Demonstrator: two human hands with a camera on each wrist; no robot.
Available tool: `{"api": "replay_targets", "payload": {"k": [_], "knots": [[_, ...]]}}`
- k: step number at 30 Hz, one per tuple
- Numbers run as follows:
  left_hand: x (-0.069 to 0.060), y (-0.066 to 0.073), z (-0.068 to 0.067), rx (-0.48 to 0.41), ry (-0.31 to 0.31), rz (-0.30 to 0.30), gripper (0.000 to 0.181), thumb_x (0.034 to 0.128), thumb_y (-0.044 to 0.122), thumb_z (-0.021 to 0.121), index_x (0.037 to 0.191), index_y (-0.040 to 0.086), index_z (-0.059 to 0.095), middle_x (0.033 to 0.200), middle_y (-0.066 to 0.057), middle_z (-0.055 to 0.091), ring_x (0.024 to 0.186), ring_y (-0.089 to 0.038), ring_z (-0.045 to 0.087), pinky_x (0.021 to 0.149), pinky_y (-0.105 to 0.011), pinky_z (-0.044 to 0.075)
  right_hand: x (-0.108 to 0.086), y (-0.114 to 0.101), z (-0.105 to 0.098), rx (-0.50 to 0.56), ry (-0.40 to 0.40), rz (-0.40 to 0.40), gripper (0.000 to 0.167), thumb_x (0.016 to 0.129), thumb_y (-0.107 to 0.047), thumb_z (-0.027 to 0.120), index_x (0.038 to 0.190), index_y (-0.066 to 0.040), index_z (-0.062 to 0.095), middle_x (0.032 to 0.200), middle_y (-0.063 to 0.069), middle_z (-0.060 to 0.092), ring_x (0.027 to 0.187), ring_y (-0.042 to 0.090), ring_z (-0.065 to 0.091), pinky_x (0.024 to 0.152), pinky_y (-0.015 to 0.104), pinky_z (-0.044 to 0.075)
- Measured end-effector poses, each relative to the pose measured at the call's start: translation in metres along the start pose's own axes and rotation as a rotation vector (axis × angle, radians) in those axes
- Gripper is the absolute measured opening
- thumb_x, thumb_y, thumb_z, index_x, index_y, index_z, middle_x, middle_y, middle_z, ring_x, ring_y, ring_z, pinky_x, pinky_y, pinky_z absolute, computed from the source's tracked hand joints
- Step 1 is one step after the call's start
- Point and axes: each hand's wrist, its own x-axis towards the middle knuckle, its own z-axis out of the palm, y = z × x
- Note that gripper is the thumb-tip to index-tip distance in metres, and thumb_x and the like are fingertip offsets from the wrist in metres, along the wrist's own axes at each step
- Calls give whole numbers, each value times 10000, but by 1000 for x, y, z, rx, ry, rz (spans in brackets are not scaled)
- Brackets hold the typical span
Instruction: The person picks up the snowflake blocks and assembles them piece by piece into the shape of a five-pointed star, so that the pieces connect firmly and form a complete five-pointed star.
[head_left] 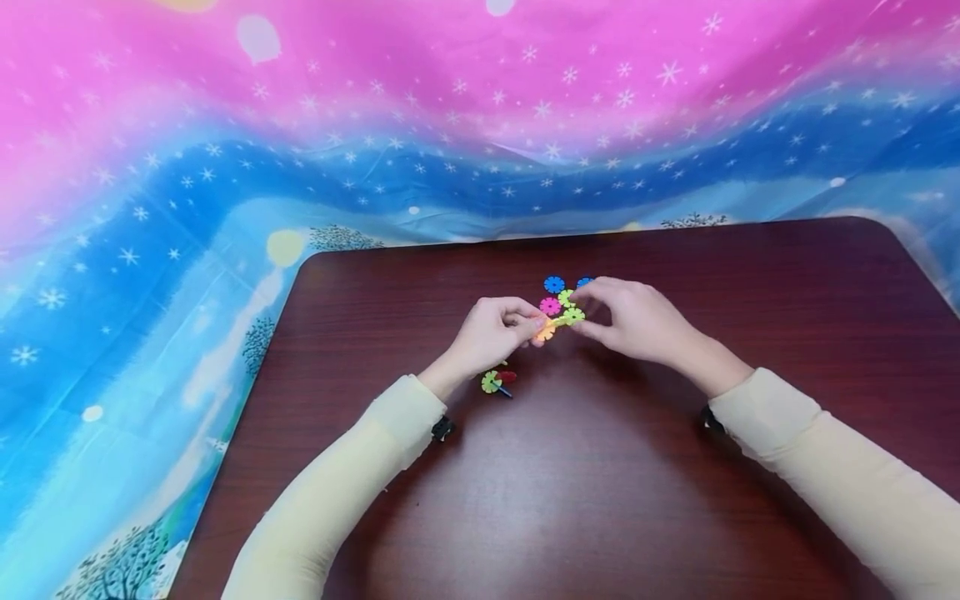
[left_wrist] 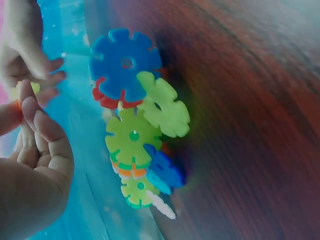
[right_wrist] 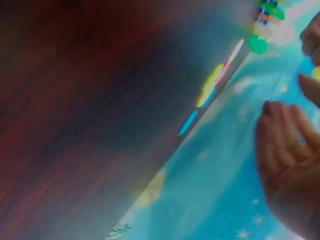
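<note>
Left hand (head_left: 501,329): thumb and fingers pinch an orange notched disc (head_left: 546,332) above the table (head_left: 487,492); a yellow piece (left_wrist: 35,87) shows at the fingertips in the left wrist view. Right hand (head_left: 641,321): thumb and fingers spread apart with no grip, just beside the orange notched disc; whether its thumb touches the nearest yellow-green disc (head_left: 573,317) cannot be told. The right wrist view is blurred.

Loose discs about the hands, on the tabletop: a pink disc (head_left: 550,306), a blue disc (head_left: 554,284), a second blue disc (head_left: 585,282) partly behind the right hand, and another yellow-green disc (head_left: 566,297).

Nearer the body, below the left hand, stands a cluster of notched discs (left_wrist: 132,132) in blue, red, yellow-green, orange and white, set at differing angles. A printed snowflake cloth (head_left: 225,183) hangs behind the table.
</note>
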Motion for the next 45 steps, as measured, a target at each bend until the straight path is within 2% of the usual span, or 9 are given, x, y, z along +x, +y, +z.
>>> {"api": "replay_targets", "payload": {"k": [2, 5, 12, 19, 22, 29, 35, 42, 45], "knots": [[0, -2, -2, -8, 40, -3, 161, 992, 199, 732, 1062, 59, 771, 793, -14, 754, 828, -416, 702, 630, -331, 555, 7, 8, 0, -49, -77, 120, 363, 884, -281, 844, 1177, -92, 742, 1039, 36, 726, 881, 187, 684, 791, 467, 576], [-1, -6, -5, -28, 78, -9, 166, 1001, 195, 721, 1067, 49, 767, 797, -25, 754, 834, -431, 696, 670, -423, 582, 15, 17, 4, -110, -176, 223, 362, 899, -331, 815, 1168, -96, 757, 999, 32, 725, 837, 194, 661, 745, 474, 565], [-1, -6, -6, -52, 88, -26, 177, 1010, 203, 710, 1083, 50, 758, 819, -34, 757, 853, -427, 698, 775, -533, 587, 25, 23, 13, -182, -277, 305, 382, 904, -491, 773, 747, -165, 650, 654, 34, 521, 617, 201, 496, 523, 382, 378], [-1, -3, -7, -79, 103, -29, 185, 1011, 201, 708, 1091, 41, 752, 834, -51, 757, 862, -449, 685, 784, -539, 597, 29, 25, 13, -119, -329, 336, 325, 921, -390, 786, 1041, -100, 699, 919, 48, 610, 794, 220, 568, 657, 425, 484], [-1, -4, -8, -83, 106, -30, 186, 1019, 201, 696, 1106, 43, 742, 848, -53, 758, 881, -452, 676, 790, -532, 599, 29, 27, 13, -36, -350, 332, 319, 930, -326, 789, 1074, -80, 646, 905, 60, 604, 795, 232, 553, 697, 419, 468], [-2, -2, -7, -90, 92, -46, 185, 1025, 184, 683, 1127, 35, 724, 860, -55, 759, 905, -456, 664, 802, -552, 581, 15, 23, 8, 139, -214, 249, 235, 928, -164, 795, 1102, -102, 650, 964, 40, 684, 877, 212, 646, 828, 447, 536], [-1, -2, -5, -90, 87, -49, 160, 1009, 180, 703, 1085, 42, 734, 836, -38, 765, 886, -430, 680, 729, -466, 580, -1, 11, -3, 217, -58, 236, 232, 911, -182, 825, 1089, -120, 690, 951, 14, 701, 871, 183, 659, 816, 414, 556], [-1, 0, 1, -170, 76, -36, 158, 996, 131, 712, 1079, -3, 728, 828, -80, 767, 894, -508, 661, 833, -599, 558, -15, -6, -5, 273, 72, 145, 187, 916, -259, 829, 1034, -154, 729, 920, -26, 729, 835, 134, 680, 767, 367, 576], [-2, 2, 4, -183, 71, -34, 162, 993, 128, 715, 1081, -8, 727, 828, -81, 769, 887, -510, 659, 825, -575, 569, -20, -11, -1, 281, 132, 106, 169, 904, -253, 841, 1003, -164, 736, 891, -55, 729, 797, 94, 676, 726, 301, 573]]}}
